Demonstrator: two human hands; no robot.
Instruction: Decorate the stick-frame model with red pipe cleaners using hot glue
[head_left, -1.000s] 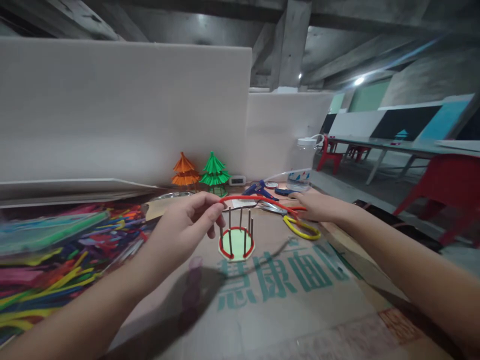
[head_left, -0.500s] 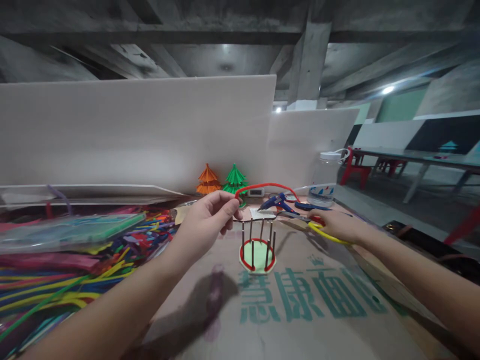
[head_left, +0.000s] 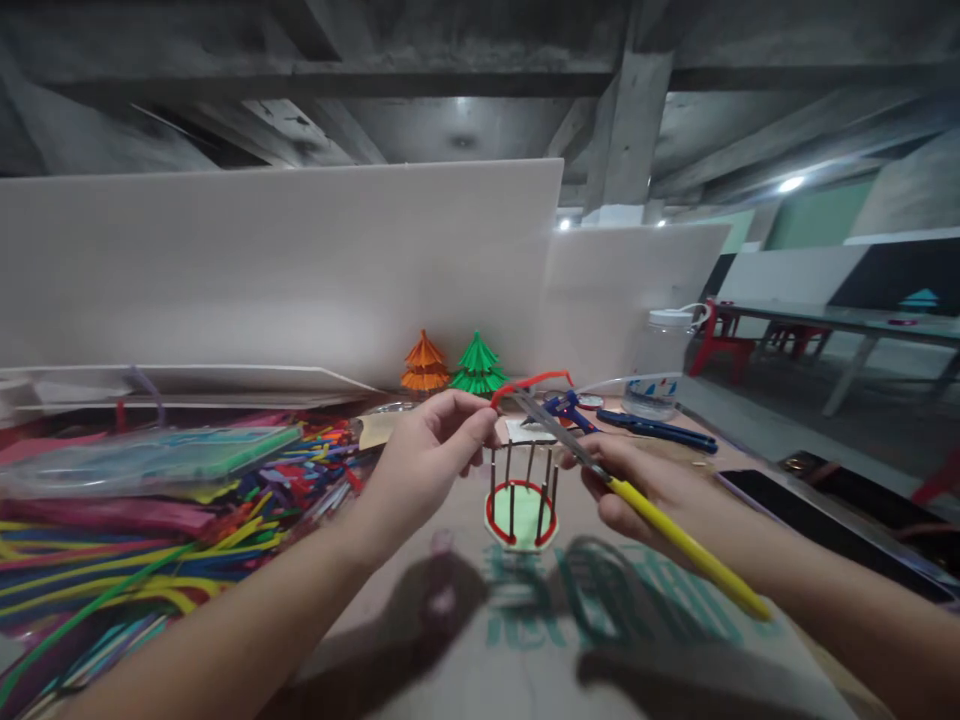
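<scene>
Strip, red and fuzzy (head_left: 547, 379), one: held up over the far part of the worktop (head_left: 525, 690), its near end pinched between thumb and forefinger of the left hand (head_left: 431, 470), its free end bent downward at the right.

Scissors, yellow-handled (head_left: 637, 505), one pair: gripped in the right hand (head_left: 637, 480), fingers curled around them, blades pointing up and leftward to the strip near the pinch; contact between blade and strip cannot be told.

Disc, pale green, red-edged (head_left: 526, 515), one: flat on the worktop below and between the hands, with slim brown posts (head_left: 512, 515) upright around its rim.

Trees, tiered, two: orange (head_left: 424, 362) at left, green (head_left: 478, 362) just beside it, both before a white panel (head_left: 270, 270).

Glue gun, blue (head_left: 564, 408), one: lying behind the scissors, nozzle near a white slip (head_left: 531, 430).

Bottle, clear, white-capped (head_left: 664, 370), one: upright at the far right, a dark blue tool (head_left: 660, 430) lying in front.

Craft strips, many colours (head_left: 135, 560): heaped at left, alongside a clear case (head_left: 150, 460).
</scene>
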